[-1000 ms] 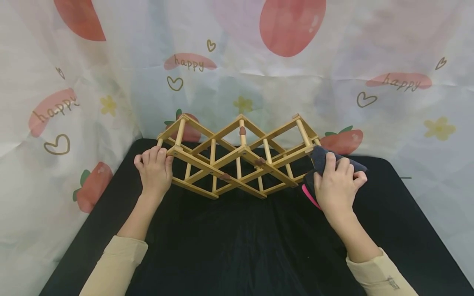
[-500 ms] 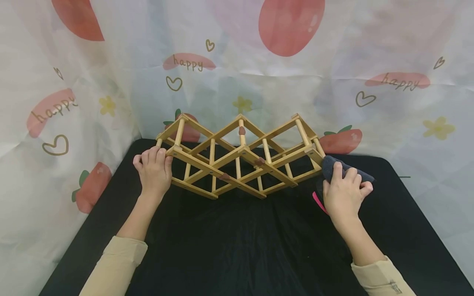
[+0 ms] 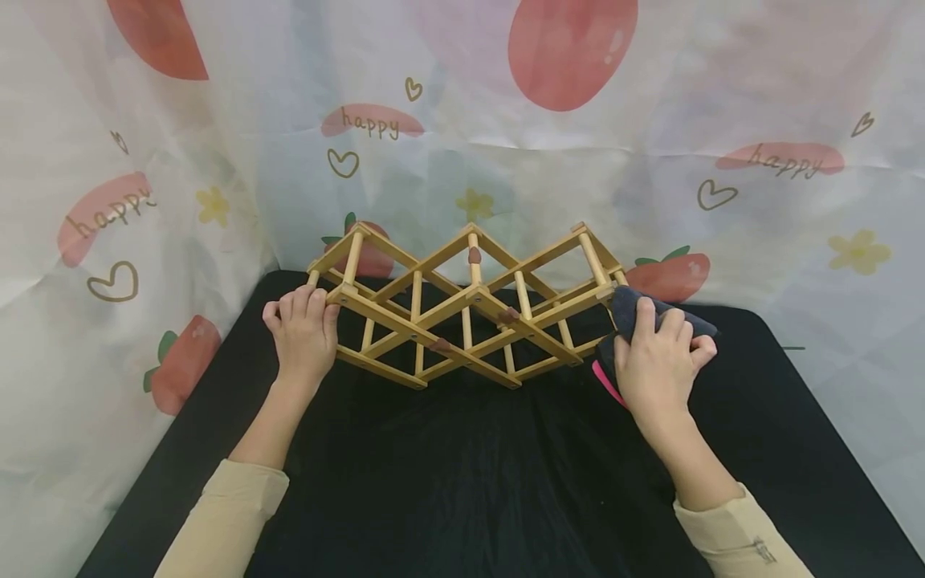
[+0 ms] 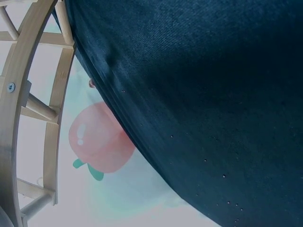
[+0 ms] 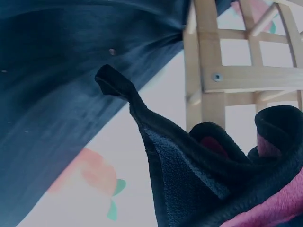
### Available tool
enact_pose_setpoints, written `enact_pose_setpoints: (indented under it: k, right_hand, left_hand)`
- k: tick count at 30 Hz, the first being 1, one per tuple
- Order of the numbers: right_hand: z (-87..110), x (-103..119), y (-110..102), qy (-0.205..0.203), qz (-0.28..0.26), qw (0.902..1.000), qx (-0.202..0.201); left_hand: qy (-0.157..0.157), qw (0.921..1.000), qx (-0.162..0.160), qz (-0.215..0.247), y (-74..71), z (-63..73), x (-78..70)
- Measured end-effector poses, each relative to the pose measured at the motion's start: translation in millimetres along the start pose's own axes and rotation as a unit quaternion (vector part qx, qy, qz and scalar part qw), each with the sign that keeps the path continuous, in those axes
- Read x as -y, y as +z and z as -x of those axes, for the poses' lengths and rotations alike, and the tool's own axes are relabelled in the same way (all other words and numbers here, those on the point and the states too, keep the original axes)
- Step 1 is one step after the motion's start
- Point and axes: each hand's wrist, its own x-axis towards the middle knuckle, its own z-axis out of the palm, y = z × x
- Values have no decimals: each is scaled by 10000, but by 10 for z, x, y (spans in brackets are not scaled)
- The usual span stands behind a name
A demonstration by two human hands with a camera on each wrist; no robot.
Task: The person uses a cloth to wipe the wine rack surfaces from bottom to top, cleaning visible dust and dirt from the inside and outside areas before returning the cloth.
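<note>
A wooden folding wine rack (image 3: 445, 315), made of crossed slats and round dowels, stands spread out on the black-covered table. My left hand (image 3: 299, 341) grips its left end, fingers bent over the corner. At the opposite end, my right hand (image 3: 658, 369) holds a dark grey cloth (image 3: 624, 307) against the end slat. The cloth has a pink side, seen as a strip in the head view. In the right wrist view the bunched cloth (image 5: 184, 182) hangs in folds beside the rack's slats (image 5: 253, 78). The left wrist view shows the rack's slats (image 4: 8, 113) but no fingers.
The table's black cover (image 3: 462, 482) extends in front of the rack and to both sides. Close behind the rack hangs a pale curtain (image 3: 448, 177) printed with strawberries, hearts and "happy". Another stretch of printed curtain (image 3: 43, 337) borders the table on the left.
My right hand slid the cloth down and right along the rack's end slat, then back up and left to nearly where it started. The left hand and the rack stay in place.
</note>
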Motion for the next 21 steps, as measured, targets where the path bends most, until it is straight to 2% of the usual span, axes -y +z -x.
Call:
enact_pose_setpoints:
  k: [9, 13, 21]
  right_hand:
    - [14, -34, -86, 106, -15, 9998, -137]
    - [15, -45, -185, 125, -96, 9990, -424]
    - [15, 117, -332, -217, -263, 9953, -910]
  left_hand:
    - [0, 10000, 1, 36, 14, 7, -3]
    - [-8, 10000, -6, 18, 14, 2, 0]
    - [10, 10000, 10, 13, 6, -4, 6]
